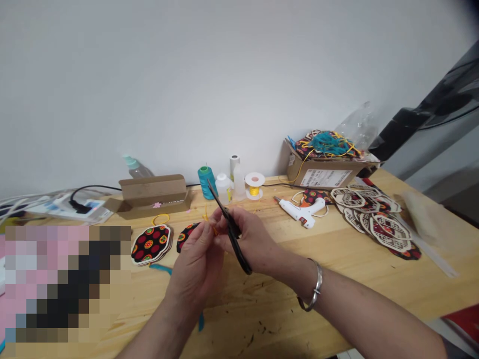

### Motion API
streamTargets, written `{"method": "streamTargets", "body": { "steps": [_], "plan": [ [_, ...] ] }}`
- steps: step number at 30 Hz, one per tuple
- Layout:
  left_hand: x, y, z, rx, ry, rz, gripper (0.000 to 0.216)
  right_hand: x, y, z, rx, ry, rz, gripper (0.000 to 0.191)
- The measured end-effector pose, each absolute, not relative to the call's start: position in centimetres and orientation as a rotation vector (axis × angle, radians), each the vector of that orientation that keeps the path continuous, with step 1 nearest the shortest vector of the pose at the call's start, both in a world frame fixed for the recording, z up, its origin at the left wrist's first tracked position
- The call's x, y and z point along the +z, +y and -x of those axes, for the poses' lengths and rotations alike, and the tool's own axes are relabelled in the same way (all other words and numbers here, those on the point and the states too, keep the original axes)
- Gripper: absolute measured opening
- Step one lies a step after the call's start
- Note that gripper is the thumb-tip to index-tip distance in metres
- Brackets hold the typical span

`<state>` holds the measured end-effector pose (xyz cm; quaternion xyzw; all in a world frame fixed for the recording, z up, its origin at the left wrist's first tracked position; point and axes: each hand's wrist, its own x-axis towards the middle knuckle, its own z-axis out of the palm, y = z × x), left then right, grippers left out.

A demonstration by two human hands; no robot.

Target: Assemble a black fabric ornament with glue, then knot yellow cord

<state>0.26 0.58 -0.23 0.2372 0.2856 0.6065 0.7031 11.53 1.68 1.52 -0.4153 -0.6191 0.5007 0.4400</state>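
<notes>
My right hand (pixel 256 242) is wrapped round a pair of black-handled scissors (pixel 235 244), whose blades point up and to the left. Close against it, my left hand (pixel 198 262) pinches a thin yellow cord (pixel 205 217) between thumb and fingers. Just behind the left hand shows a black patterned fabric piece (pixel 186 236); whether it is held or lies on the table is hidden. Bits of teal strand (pixel 201 322) show below the left forearm. To the left sits a stack of similar patterned pieces (pixel 151 244) with a yellow loop (pixel 160 219) on top.
Along the wall stand an open cardboard box (pixel 153 196), a teal thread cone (pixel 207 183), small bottles (pixel 223 188) and a yellow cord spool (pixel 255 186). A white glue gun (pixel 301 211), piled wooden-framed pieces (pixel 389 232) and a full carton (pixel 325 172) occupy the right.
</notes>
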Motion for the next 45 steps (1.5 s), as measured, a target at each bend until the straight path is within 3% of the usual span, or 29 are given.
{"method": "streamTargets", "body": {
  "steps": [5, 15, 20, 32, 38, 41, 45],
  "plan": [
    [-0.2, 0.7, -0.4, 1.346, 0.635, -0.541, 0.019, 1.5, 1.8, -11.9, 1.229, -1.548, 1.015, 0.013],
    [0.4, 0.9, 0.6, 1.38, 0.673, -0.502, 0.001, 0.2, 2.8, -15.1, 1.352, -1.528, 1.104, 0.021],
    [0.6, 0.9, 0.6, 1.4, 0.741, -0.449, 0.014, -0.4, 3.4, -16.4, 1.307, -1.496, 1.143, 0.02],
    [0.8, 1.1, 0.7, 1.475, 0.694, -0.564, 0.009, -0.1, 4.2, -17.6, 1.314, -1.387, 1.184, 0.022],
    [0.7, 0.9, 0.6, 1.49, 0.717, -0.619, 0.008, 0.9, 4.1, -18.6, 1.148, -1.326, 1.298, 0.03],
    [0.6, 0.9, 0.6, 1.49, 0.717, -0.638, 0.008, 1.4, 2.6, -19.4, 1.296, -1.201, 1.186, 0.038],
    [0.5, 1.0, 0.6, 1.503, 0.725, -0.636, 0.009, 1.0, -1.4, -19.4, 1.778, -1.074, 0.872, 0.057]
  ]
}}
